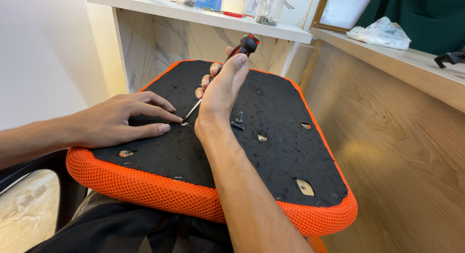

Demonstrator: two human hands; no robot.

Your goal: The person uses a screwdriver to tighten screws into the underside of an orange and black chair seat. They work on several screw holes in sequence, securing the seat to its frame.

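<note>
Left hand (127,121): lies flat and spread on the black fabric near the seat's left edge, holding nothing; its forefinger and middle finger reach right and frame the spot where the screwdriver tip meets the fabric.
Seat cushion (160,190): upside down across the person's lap, black fabric underside up, orange mesh rim all round.
Mounting holes: one near the front-left corner (126,153), one near the front-right corner (304,186), others toward the right edge (305,126).
Screwdriver (220,71): red-and-black handle up toward the seat's far edge, thin metal shaft slanting down and left, tip on the fabric left of centre, between the left fingers.
Right hand (222,90): closed around the screwdriver handle, heel of the palm resting on the fabric near the middle.
Loose screws (239,118): just right of the right wrist, near the middle; one stands upright, another lies flat beside it.
Shelf (203,14): white, beyond the seat's far edge, carrying clear containers.
Wooden ledge (416,64): beyond the right edge, with a crumpled plastic bag (380,33) on it.
</note>
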